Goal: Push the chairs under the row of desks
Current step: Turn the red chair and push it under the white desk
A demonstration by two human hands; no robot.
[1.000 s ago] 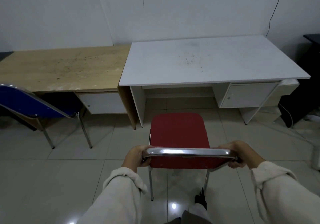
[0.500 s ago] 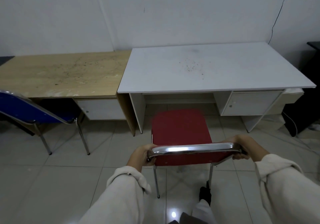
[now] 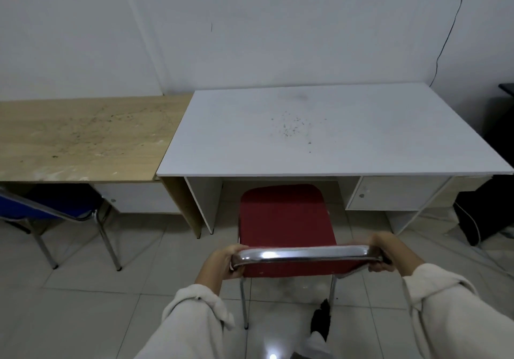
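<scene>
Closer now, red chair [image 3: 283,214] reaches white desk [image 3: 319,133]; hands grip its backrest [image 3: 303,254]

It was a plain office room. Two desks stood side by side against a bare white wall [image 3: 250,25]: a white desk [image 3: 319,136] with a small cupboard door, and a wood-grain desk [image 3: 83,136]. Metal-framed padded chairs, a red chair [image 3: 283,214] and a blue chair [image 3: 50,208], stood on the pale tiled floor [image 3: 83,317]. A black cable [image 3: 447,36] ran down the wall.

no readable text, labels, brands, numbers or signs anywhere
</scene>
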